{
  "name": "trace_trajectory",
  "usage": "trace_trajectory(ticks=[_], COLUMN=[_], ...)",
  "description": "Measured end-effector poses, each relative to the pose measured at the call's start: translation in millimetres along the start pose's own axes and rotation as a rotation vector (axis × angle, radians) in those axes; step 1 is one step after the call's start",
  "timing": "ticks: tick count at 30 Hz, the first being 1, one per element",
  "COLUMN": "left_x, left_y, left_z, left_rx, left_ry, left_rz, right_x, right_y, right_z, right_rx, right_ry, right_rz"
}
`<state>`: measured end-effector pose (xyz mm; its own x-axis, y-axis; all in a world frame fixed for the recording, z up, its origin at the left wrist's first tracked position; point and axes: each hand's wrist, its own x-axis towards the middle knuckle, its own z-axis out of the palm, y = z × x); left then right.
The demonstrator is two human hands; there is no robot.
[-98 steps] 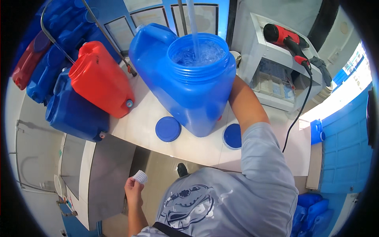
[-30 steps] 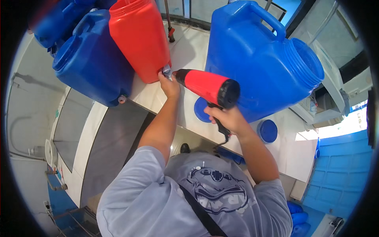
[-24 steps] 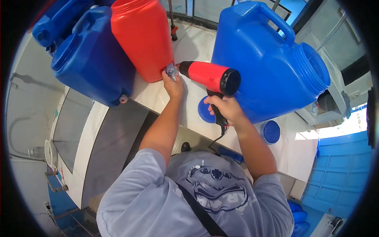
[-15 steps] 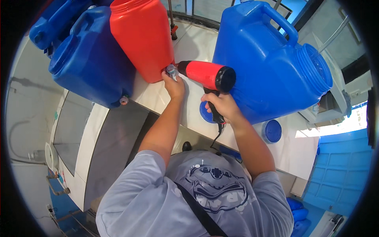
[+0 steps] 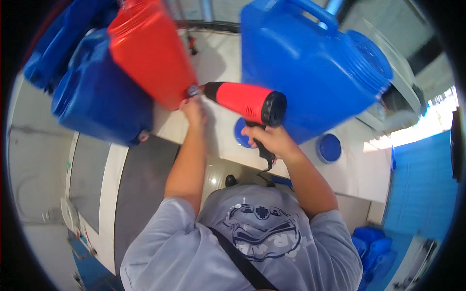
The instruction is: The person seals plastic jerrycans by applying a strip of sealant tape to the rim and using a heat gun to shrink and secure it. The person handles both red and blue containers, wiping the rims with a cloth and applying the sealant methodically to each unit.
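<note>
In my right hand [image 5: 274,139] is a red and black heat gun [image 5: 242,101], gripped by its black handle with the barrel pointing left. Its nozzle is close to a small, shiny, pale tap-like fitting [image 5: 193,90] low on a tall red plastic container [image 5: 150,53]. The fingers of my left hand [image 5: 195,113] are closed at that fitting; blur hides its detail. The red container stands with its mouth upward. A blue round lid [image 5: 241,133] lies on the counter partly behind my right hand.
A large blue jerrycan [image 5: 301,72] stands at right on the white counter [image 5: 223,140]. Another blue jerrycan [image 5: 104,92] is at left, with a tap [image 5: 143,136] at its lower corner. A blue cap [image 5: 328,148] rests near the right forearm. The gun's cord [image 5: 264,173] hangs over the front edge.
The view has shifted, moving the containers leftward in the picture. Both hands keep their holds, and the heat gun's nozzle stays close to the fitting.
</note>
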<state>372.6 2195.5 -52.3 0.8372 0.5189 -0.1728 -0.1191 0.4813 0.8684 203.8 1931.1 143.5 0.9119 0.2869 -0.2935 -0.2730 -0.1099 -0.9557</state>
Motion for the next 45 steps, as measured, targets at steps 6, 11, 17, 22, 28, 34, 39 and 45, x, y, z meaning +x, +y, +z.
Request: trace_trajectory(ticks=[6,11,17,22,28,34,39,45], left_x=[-65.0,-193.2,-323.6,-378.6,-410.5,-411.3,-376.9,-331.8], left_y=[35.3,87.2,75.1,-21.9,-14.8,-5.3,69.8,230.4], left_z=[-8.5,0.6,110.4,182.8,194.8,191.8,146.5,129.4], left_rx=[-0.027,0.439,0.72,1.02,1.592,1.455,1.276,1.29], left_ry=[-0.09,-0.651,-1.777,-1.731,-1.676,-1.567,-1.36,-1.278], left_rz=[0.069,0.162,0.293,0.925,0.823,0.586,0.182,0.038], right_x=[-180.1,-341.8,-378.9,-295.1,-183.0,-147.7,-71.6,120.8], right_y=[-24.5,-77.1,-147.5,-206.8,-204.5,-233.5,-195.4,-30.9], right_z=[-75.7,-131.5,-215.1,-306.2,-409.8,-413.7,-309.1,-312.8], right_rx=[0.284,0.163,-0.178,-0.728,-1.477,-1.636,-0.932,-0.709], right_ry=[-0.003,0.362,0.782,1.078,0.956,0.737,0.694,0.276], right_rz=[-0.224,-0.552,-0.778,-0.21,-0.066,0.17,-0.959,-0.276])
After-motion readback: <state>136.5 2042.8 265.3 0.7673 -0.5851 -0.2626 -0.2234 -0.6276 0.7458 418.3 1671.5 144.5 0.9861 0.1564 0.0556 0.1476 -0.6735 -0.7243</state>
